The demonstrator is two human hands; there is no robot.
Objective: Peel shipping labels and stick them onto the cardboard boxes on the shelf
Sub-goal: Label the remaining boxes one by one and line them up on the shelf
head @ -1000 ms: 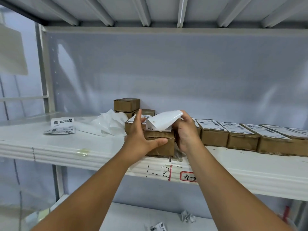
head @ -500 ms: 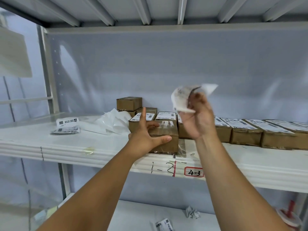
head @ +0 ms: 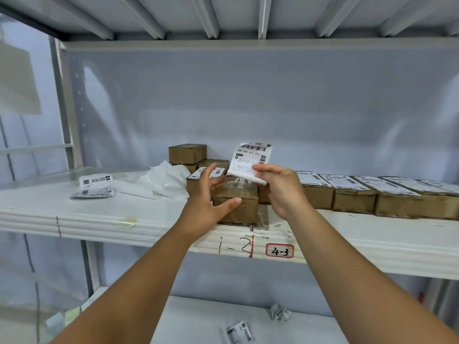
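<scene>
Pinching a white printed shipping label (head: pixel 250 157) upright, the right hand (head: pixel 280 192) holds it just above a brown cardboard box (head: pixel 243 207) at the front edge of the white shelf (head: pixel 124 214); the left hand (head: pixel 206 194), fingers spread wide, touches that box's front.

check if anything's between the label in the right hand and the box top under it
Nothing visible. The right hand pinches the shipping label just above the unlabelled cardboard box; the left hand rests against the box's left side, leaving most of its top clear.
</scene>
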